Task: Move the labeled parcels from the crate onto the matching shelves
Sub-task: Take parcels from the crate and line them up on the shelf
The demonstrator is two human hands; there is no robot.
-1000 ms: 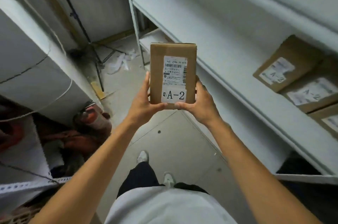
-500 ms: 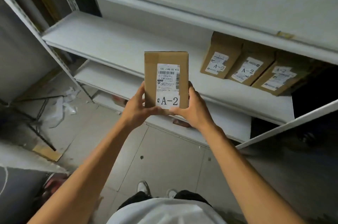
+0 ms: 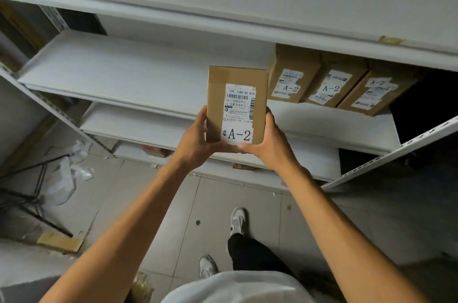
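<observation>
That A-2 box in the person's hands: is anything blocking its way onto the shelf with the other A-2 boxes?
Nothing visible blocks it. The held parcel faces bare shelf just left of the three A-2 parcels standing there, with only open air between.

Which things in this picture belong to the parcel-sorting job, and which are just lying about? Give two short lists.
Part of the job:
held parcel marked A-2, gripped by the left hand and right hand
three shelved parcels marked A-2
shelf they stand on

Just lying about:
crumpled plastic on the floor
black stand legs
cardboard scrap
</observation>
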